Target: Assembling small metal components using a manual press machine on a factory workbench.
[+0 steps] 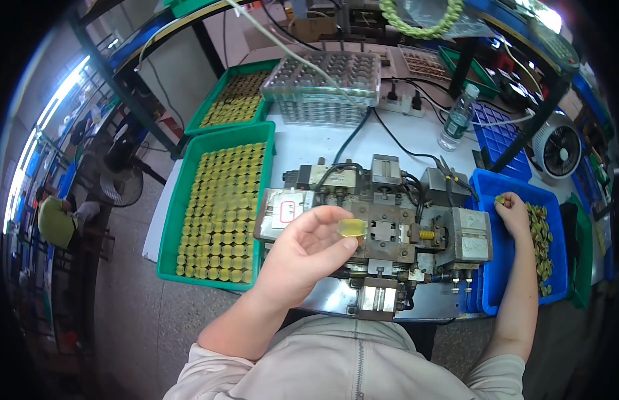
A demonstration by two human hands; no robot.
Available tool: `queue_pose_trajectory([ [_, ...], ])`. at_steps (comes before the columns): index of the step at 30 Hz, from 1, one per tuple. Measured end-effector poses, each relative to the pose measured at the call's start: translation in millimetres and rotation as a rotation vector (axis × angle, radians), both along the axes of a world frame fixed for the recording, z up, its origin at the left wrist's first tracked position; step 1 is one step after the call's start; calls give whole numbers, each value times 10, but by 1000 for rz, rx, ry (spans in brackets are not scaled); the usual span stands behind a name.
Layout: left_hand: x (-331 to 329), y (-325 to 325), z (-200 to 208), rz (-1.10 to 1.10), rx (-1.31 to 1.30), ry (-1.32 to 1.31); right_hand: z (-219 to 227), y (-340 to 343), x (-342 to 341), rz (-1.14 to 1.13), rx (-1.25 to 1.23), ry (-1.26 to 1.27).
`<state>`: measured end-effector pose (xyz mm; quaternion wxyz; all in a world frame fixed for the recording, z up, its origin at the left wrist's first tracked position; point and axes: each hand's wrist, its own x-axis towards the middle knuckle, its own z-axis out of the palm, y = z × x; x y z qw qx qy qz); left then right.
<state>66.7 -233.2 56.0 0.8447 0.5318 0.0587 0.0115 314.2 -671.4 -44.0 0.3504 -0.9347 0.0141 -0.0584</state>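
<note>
My left hand [297, 250] is raised in front of the metal clamping machine [389, 233], pinching a small translucent yellow-green disc-like piece [351, 228] between thumb and fingers. The machine's centre, partly behind that hand, has a square metal seat with jaws around it. Over on the right, my right hand [515, 215] reaches into a blue bin [491, 293]. Its fingertips are closed on another small yellow-green piece [500, 199], only partly visible. Loose yellow-green pieces [541, 250] lie heaped along the bin's right side.
To the left, a green tray [164, 257] holds neat rows of yellow-green pieces; a second green tray [191, 123] sits behind it. Stacked clear plastic trays [319, 110], a water bottle [456, 120], pliers [449, 172] and a fan [556, 152] stand beyond the machine. Cables cross the table.
</note>
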Motion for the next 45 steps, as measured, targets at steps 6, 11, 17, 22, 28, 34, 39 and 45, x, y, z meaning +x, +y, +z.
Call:
queue_pose_trajectory([
  [6, 107, 874, 33, 310, 433, -129, 198, 186, -287, 141, 153, -181],
  [11, -212, 2011, 78, 382, 1180, 271, 28, -203, 120, 55, 115, 1],
  [17, -314, 2746, -453, 237, 1492, 397, -6, -186, 105, 22, 161, -22],
  [22, -150, 2894, -477, 9, 1514, 446, 28, -214, 46, -31, 150, -29],
  [28, 16, 2905, -472, -189, 1529, 529, -18, -253, 67, -44, 150, -42],
  [34, 49, 2935, -549, -225, 1579, 521, -15, -230, 72, -56, 132, -44],
  [39, 88, 2922, -554, -233, 1557, 561, -42, -289, 96, -17, 167, -51],
  [45, 81, 2891, -565, -190, 1567, 560, -14, -234, 72, -39, 168, -58],
])
